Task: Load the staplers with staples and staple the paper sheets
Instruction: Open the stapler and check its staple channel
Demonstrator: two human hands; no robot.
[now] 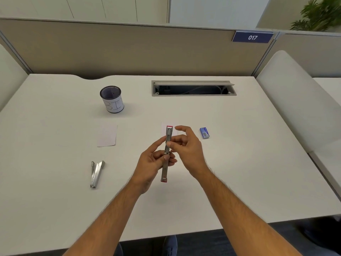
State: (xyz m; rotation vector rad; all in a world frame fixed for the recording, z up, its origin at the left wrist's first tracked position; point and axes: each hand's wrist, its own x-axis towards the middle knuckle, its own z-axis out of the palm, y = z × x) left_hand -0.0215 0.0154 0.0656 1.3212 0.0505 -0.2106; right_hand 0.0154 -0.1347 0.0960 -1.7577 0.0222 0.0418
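Left hand (154,161) is gripping the opened pink stapler (167,154) above the desk (239,163); right hand (184,145) is pinching at its magazine. Risk: staples misseating and spilling if the channel tilts. Staple box (204,133) is lying nearby.

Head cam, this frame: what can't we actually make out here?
- Staples in the pink stapler: head view, channel too small, fingers of left hand and right hand cover its middle.
- Sheet behind it: mostly hidden by stapler and right hand.
- Staple box: print too small to read.
- Silver stapler: loaded or not, too small to tell.
- Mesh cup: inside too dark to see.
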